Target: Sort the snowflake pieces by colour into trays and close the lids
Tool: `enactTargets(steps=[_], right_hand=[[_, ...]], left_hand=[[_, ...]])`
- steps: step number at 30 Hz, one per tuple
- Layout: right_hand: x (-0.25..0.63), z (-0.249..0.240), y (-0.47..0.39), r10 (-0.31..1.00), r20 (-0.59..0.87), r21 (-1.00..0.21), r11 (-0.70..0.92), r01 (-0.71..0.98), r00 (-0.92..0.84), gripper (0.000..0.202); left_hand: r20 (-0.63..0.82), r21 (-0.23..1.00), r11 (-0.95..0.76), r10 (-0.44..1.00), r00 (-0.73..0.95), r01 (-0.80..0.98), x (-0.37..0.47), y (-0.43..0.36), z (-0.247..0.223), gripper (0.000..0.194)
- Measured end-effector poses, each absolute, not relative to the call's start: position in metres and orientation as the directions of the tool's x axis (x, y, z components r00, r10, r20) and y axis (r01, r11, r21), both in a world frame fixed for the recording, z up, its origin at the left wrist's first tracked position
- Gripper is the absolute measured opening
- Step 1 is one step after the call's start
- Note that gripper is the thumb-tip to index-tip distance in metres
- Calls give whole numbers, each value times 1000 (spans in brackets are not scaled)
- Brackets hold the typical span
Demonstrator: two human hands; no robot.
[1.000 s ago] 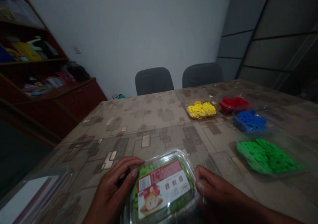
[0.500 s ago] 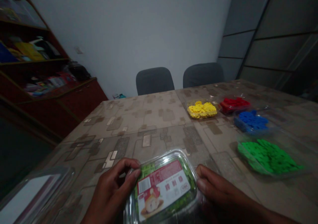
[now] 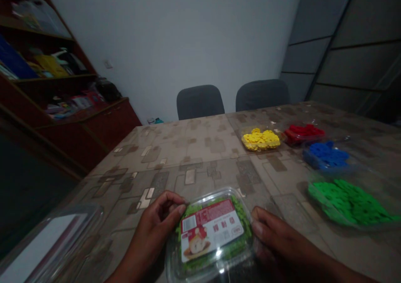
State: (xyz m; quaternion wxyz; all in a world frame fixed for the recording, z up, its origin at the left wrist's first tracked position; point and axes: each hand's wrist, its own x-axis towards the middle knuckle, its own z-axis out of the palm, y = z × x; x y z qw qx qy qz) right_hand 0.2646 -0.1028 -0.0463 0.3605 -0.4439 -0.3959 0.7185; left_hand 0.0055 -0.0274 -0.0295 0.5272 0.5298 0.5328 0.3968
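A clear plastic container (image 3: 216, 233) with a red and white label on its lid and light green pieces inside is between my hands at the near edge of the table. My left hand (image 3: 161, 222) grips its left rim, thumb on top and fingers curled at the corner. On the opposite side, my right hand (image 3: 272, 233) is closed on the right rim. The undersides of both hands are partly hidden, and I cannot tell whether the container touches the table.
Open clear tubs of yellow pieces (image 3: 261, 139), red pieces (image 3: 303, 133), blue pieces (image 3: 327, 154) and green pieces (image 3: 351, 201) stand along the right of the patterned table (image 3: 200, 149). Another clear container (image 3: 46, 245) with a white label lies at the near left. Chairs (image 3: 200, 103) stand behind.
The view has turned slightly left, so everything sits further right. The container's lid looks tilted a little differently, with more glare near its front. Both hands keep their hold.
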Motion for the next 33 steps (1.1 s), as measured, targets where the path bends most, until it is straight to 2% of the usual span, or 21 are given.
enactTargets(steps=[6, 9, 13, 19, 22, 26, 29, 33], right_hand=[[267, -49, -102, 855, -370, -874, -453, -177, -363, 52], [264, -50, -103, 880, -333, -901, -403, -163, -340, 51], [263, -48, -103, 910, -272, -931, -331, -152, -314, 49], [269, -46, -100, 870, -310, -909, -389, -148, -384, 47], [268, -48, -101, 884, -282, -914, -366, -177, -373, 46], [268, -50, -103, 879, -283, -904, -378, -200, -383, 45], [270, -50, -104, 879, -279, -896, -383, -224, -387, 45], [271, -46, -105, 873, -282, -909, -376, -181, -399, 46]], left_hand=[[-134, 985, 118, 984, 121, 129, 8, -25, -26, 25], [-144, 983, 128, 981, 126, 129, 9, -27, -24, 24], [-70, 986, 53, 992, 108, 156, 10, -26, -27, 21], [-149, 983, 134, 982, 119, 126, 4, -22, -31, 25], [-189, 977, 176, 975, 116, 117, 3, -24, -26, 24], [-145, 981, 128, 983, 116, 145, 8, -27, -18, 25], [-159, 984, 150, 984, 82, 98, 13, -32, -13, 29], [-157, 985, 152, 986, 52, 82, 13, -37, -10, 32]])
